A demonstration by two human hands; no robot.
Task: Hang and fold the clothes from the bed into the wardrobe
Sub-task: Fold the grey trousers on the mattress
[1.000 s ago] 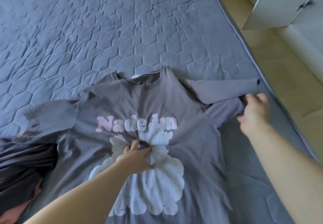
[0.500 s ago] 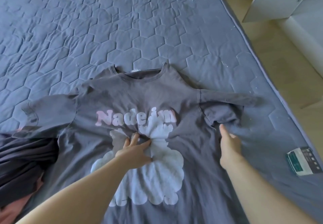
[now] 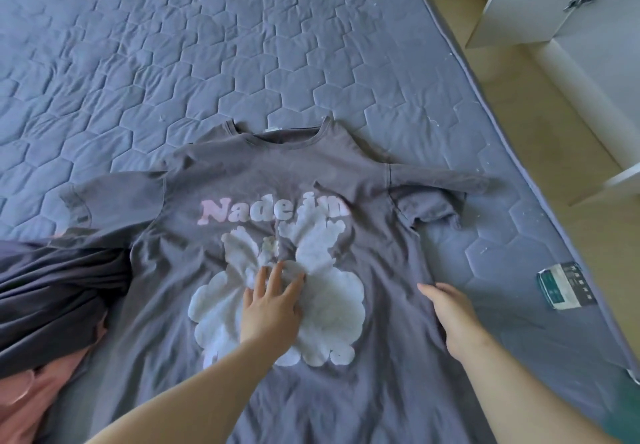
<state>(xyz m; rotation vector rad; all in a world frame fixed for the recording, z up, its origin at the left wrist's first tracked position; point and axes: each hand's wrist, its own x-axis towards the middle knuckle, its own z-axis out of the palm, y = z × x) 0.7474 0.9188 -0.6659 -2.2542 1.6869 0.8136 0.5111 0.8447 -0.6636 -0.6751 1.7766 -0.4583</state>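
Since half a second ago: right hand (image 3: 453, 319) drawn back from the crumpled sleeve, nearer the person along the shirt's side; left hand (image 3: 273, 308) unmoved.

1. Right hand: fingers straight, lying on the side edge of the t-shirt (image 3: 346, 391), gripping nothing.
2. Left hand: flat, fingers spread, pressing the white print at mid-chest; the cloth wrinkles around the fingertips.
3. T-shirt: grey, front up on the bed, neck pointing away from the person. Pink-and-white lettering sits above a white cloud-shaped print.
4. Pink garment (image 3: 34, 405): bunched at the near left corner.
5. Dark garment (image 3: 52, 298): heaped just beyond the pink one, touching the shirt's left side.
6. Printed card (image 3: 561, 284): on the bed, right of the shirt, apart from it.
7. Right sleeve (image 3: 429, 201): crumpled, folded over on itself. Left sleeve (image 3: 110, 201): spread flat.
8. Bed cover (image 3: 242, 45): blue-grey, quilted in hexagons.
9. Wooden floor (image 3: 512, 125): beside the bed.
10. Wardrobe (image 3: 519, 3): white, far right.
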